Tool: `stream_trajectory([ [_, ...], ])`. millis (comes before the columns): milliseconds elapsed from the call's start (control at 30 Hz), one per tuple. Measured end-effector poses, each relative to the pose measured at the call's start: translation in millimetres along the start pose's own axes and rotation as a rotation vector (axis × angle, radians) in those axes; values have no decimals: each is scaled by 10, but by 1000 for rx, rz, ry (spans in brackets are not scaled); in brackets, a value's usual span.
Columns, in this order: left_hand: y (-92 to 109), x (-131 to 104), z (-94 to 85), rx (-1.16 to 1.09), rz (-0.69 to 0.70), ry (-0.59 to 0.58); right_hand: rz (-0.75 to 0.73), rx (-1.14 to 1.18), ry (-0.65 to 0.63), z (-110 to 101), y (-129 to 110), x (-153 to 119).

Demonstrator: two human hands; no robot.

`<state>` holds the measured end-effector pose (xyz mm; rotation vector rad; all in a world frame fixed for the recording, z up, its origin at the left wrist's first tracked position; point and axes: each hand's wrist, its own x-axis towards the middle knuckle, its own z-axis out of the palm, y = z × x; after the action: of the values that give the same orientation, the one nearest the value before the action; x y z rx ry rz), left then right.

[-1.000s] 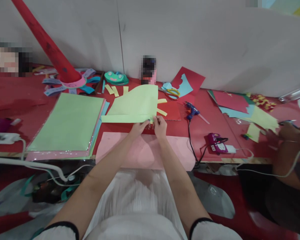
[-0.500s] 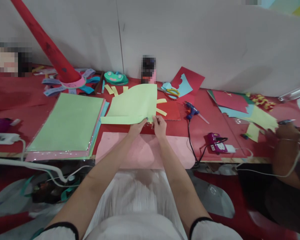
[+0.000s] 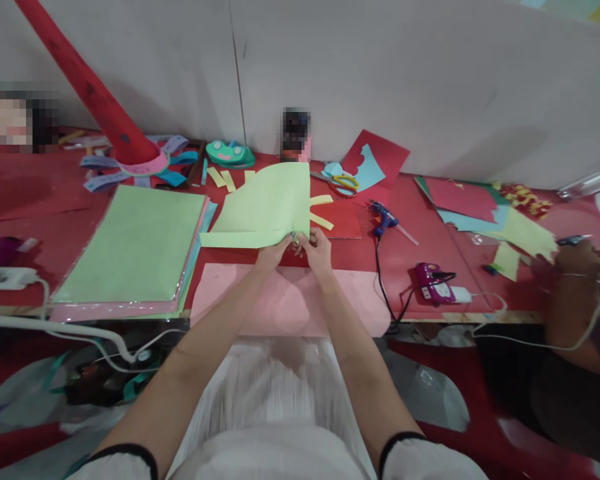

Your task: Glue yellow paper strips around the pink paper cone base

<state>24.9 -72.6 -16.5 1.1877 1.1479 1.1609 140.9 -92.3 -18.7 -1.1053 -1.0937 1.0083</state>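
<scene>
Green sheet (image 3: 267, 200), pinched by our left fingers (image 3: 280, 249) and right fingers (image 3: 319, 241)
Yellow strips (image 3: 321, 221), scissors (image 3: 347, 180) and glue gun (image 3: 385, 219) lay near.

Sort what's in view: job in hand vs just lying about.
Job in hand:
- green sheet, near edge pinched by left hand and right hand

Apparently just lying about, untouched by these hands:
- scissors
- glue gun
- yellow strips
- sheet stack
- red cone
</scene>
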Motion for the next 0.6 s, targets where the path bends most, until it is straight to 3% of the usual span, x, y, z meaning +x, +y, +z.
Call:
stream_trajectory([
  [267, 35, -16, 2, 32, -29, -3, -11, 17, -4, -13, -7, -15],
  [600, 37, -32, 19, 68, -45, -60, -4, -166, 115, -42, 16, 13],
])
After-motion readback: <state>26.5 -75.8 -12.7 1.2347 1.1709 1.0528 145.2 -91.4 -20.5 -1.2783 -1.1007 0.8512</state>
